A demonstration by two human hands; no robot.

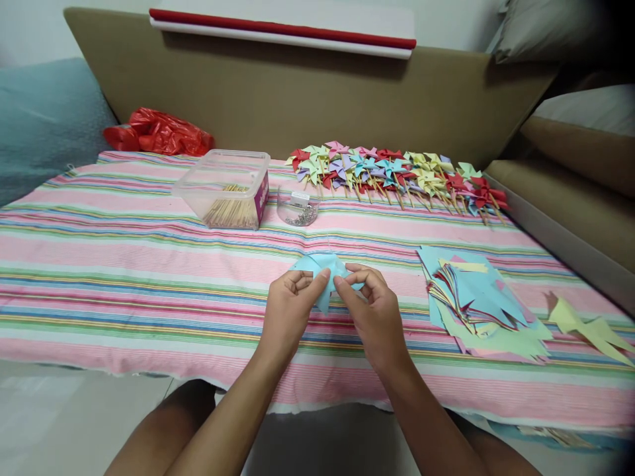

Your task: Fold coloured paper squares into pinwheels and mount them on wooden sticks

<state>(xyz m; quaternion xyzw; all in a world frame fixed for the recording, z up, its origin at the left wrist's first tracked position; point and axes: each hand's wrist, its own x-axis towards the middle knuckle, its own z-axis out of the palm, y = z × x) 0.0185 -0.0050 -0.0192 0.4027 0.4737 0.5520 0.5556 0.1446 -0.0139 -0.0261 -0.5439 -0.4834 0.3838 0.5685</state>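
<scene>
A light blue paper pinwheel (325, 268), partly folded, is held just above the striped cloth between my two hands. My left hand (296, 297) pinches its left side, thumb pressed near the middle. On the other side my right hand (371, 301) grips the paper between thumb and fingers. Both thumbs come close together at the centre of the sheet. Beyond the paper stands a small clear round container (297, 210) with metal pins in it. To the right lies a stack of cut coloured paper (496, 304).
A clear plastic box (218, 178) holds thin wooden sticks. Finished pinwheels (381, 168) on sticks lie in rows at the back right. A red plastic bag (163, 132) sits at the back left. One yellow cut paper (588, 327) lies far right on the striped cloth (149, 291).
</scene>
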